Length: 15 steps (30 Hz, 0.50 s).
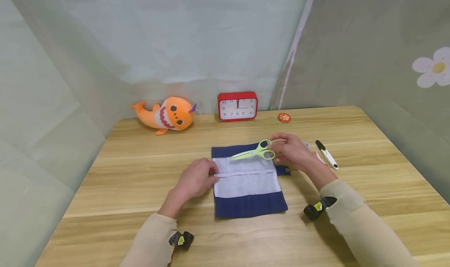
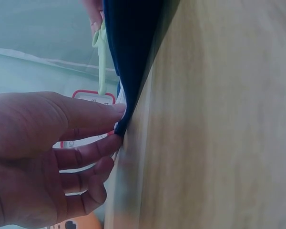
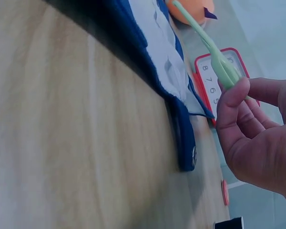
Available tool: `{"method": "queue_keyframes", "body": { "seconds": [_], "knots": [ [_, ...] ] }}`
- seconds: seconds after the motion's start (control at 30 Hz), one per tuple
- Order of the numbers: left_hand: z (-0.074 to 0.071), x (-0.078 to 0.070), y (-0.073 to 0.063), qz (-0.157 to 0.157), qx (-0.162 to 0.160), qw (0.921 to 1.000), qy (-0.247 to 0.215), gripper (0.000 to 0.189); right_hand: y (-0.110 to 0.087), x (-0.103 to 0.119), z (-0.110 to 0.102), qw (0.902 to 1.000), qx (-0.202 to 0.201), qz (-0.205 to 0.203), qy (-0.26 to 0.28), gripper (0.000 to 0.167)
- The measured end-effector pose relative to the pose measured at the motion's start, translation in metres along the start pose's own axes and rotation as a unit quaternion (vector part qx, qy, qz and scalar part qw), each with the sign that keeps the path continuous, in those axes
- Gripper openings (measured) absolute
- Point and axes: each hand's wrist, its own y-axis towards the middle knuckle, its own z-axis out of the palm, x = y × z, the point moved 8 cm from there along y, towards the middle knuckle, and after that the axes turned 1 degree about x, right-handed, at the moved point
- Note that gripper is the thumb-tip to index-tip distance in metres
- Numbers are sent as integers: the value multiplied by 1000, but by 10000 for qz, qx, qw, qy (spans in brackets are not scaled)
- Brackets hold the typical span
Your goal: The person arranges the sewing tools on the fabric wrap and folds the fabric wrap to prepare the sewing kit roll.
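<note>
A navy fabric pouch [image 1: 251,206] with a pale lining lies unfolded on the wooden table. My left hand [image 1: 197,178] pinches its left edge between thumb and fingertips, close to the seam across the lining; the left wrist view shows the navy edge [image 2: 131,57] between them. With thumb and fingers my right hand [image 1: 290,151] pinches the handles of light green scissors [image 1: 247,154]. The blades point left over the upper lining, and the right wrist view shows the scissors [image 3: 219,62] held above the cloth. A navy strap [image 1: 283,170] with a snap sticks out at the pouch's right.
Right of the pouch lies a white-and-black thread snipper [image 1: 327,155], with small items partly hidden by my right wrist. Along the back stand an orange plush shark [image 1: 168,114] and a red clock [image 1: 237,106]. A round red disc [image 1: 284,117] lies at the back right.
</note>
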Motion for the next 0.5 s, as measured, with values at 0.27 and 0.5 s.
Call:
{"method": "queue_keyframes", "body": {
  "seconds": [0.27, 0.5],
  "knots": [
    [0, -1, 0, 20, -17, 10000, 50, 6, 6, 8, 10, 9992, 94, -65, -382, 43],
    [-2, -2, -1, 48, -51, 10000, 20, 6, 10, 12, 20, 9969, 239, 54, -748, 42]
  ]
}}
